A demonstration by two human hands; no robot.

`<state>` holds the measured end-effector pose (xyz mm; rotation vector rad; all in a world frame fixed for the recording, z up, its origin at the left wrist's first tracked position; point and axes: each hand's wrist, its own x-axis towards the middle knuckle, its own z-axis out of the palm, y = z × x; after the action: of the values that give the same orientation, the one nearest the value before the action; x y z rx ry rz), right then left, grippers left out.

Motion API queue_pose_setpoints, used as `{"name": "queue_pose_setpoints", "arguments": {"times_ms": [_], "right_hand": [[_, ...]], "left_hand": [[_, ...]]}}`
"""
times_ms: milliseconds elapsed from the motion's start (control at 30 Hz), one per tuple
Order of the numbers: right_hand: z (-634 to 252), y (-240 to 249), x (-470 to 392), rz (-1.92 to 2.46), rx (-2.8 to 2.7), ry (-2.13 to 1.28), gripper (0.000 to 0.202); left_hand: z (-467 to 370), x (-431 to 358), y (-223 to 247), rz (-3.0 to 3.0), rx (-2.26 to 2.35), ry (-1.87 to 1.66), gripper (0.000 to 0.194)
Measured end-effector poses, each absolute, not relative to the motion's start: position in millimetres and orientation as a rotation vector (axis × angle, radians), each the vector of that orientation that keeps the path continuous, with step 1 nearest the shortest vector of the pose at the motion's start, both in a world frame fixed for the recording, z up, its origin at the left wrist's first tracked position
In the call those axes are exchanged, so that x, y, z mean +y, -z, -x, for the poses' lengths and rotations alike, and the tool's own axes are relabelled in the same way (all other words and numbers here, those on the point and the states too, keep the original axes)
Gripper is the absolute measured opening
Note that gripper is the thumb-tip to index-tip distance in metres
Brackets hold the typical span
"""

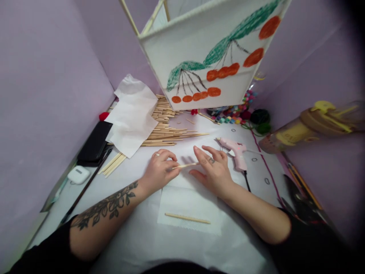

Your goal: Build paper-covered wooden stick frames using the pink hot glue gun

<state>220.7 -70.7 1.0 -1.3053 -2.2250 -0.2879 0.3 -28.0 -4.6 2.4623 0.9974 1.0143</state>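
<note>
A short thin wooden stick [186,166] is pinched at its left end between the thumb and fingers of my left hand [162,169]. Its right end reaches the fingers of my right hand [213,169], which are spread apart, with the thumb off the stick. Below both hands a white paper sheet [182,201] lies on the white-covered table, and a second wooden stick [187,218] rests across it. Right of my right hand lies a pink glue gun [235,151], its nozzle pointing to the upper left.
Many wooden sticks [162,133] are piled behind my left hand, partly under crumpled white paper [131,114]. A white panel with painted cherries [211,57] stands behind. Left are a black case [95,142] and white earbud case [78,174]; right, a drink cup [296,131].
</note>
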Motion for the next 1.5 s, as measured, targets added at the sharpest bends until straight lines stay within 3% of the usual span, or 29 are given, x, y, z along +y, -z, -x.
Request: {"name": "queue_pose_setpoints", "arguments": {"times_ms": [100,233,300,400,500,567,733,867,1000,1033,1067,1200,1333,1500], "right_hand": [[-225.0,-0.3,-69.7,1.344,-2.163,0.262,0.049],[-229.0,1.7,-67.3,1.322,-2.113,0.283,0.012],[-229.4,2.1,-66.4,1.282,-2.123,0.300,0.005],[-229.5,2.2,-66.3,1.275,-2.110,0.282,0.009],[-231.1,2.9,-66.8,1.384,-2.080,0.222,0.041],[-232.9,3.8,-66.6,1.413,-2.075,0.209,0.050],[-236.2,5.4,-63.9,1.316,-2.065,0.322,0.006],[-236.7,6.8,-62.8,1.312,-2.041,0.331,0.008],[-238.3,10.6,-62.4,1.437,-2.016,0.202,0.065],[-238.9,11.5,-62.1,1.453,-2.019,0.189,0.070],[-239.6,12.2,-61.8,1.453,-2.020,0.195,0.064],[-242.5,13.3,-60.3,1.363,-2.011,0.290,0.009],[-243.7,13.4,-59.0,1.332,-1.973,0.293,0.004],[-243.0,14.2,-57.5,1.345,-1.962,0.248,0.026]], "left_hand": [[1.4,-26.9,4.5,-2.430,1.026,-1.038,0.010],[2.0,-26.7,5.6,-2.415,1.002,-1.052,0.009],[1.8,-26.7,6.3,-2.412,0.991,-1.042,0.009],[1.8,-26.1,6.7,-2.401,0.981,-1.041,0.009],[2.5,-24.9,5.8,-2.389,0.992,-1.061,0.010],[3.1,-24.4,5.1,-2.384,1.006,-1.070,0.011],[3.0,-24.7,4.6,-2.370,0.981,-1.092,0.010],[2.7,-24.9,4.7,-2.359,0.978,-1.085,0.010],[4.0,-24.2,4.9,-2.329,1.012,-1.088,0.009],[4.4,-24.1,5.0,-2.320,1.019,-1.087,0.009],[4.8,-24.0,5.2,-2.314,1.023,-1.088,0.009],[5.6,-23.9,5.9,-2.309,1.027,-1.075,0.010],[5.6,-23.8,6.5,-2.307,1.031,-1.080,0.009],[5.5,-23.7,6.0,-2.286,1.046,-1.071,0.008]]}}
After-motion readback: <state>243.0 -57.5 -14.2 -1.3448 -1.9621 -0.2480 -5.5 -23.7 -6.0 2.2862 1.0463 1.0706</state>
